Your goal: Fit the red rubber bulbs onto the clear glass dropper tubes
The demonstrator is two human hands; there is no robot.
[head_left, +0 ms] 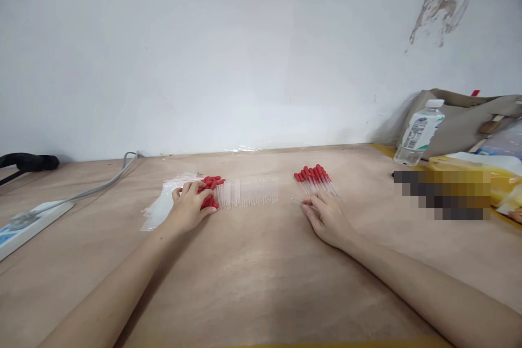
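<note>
My left hand (190, 207) reaches over a small pile of red rubber dropper bulbs (212, 180), its fingers spread and touching them. Beside that pile, clear glass dropper tubes (253, 192) lie side by side in a row. My right hand (329, 221) pinches one glass dropper tube (297, 200), whose end points left out of the fingertips. Just beyond this hand lie several droppers with red bulbs (313, 174) fitted on their tubes. Whether a bulb sits between my left fingers is hard to see.
Clear plastic bags (165, 204) lie under and left of my left hand. At left are a white power strip (38, 225), its grey cable (100, 187) and a black object (35, 162). A water bottle (420, 133), a grey bag (468, 125) and yellow packaging (503, 179) stand at right.
</note>
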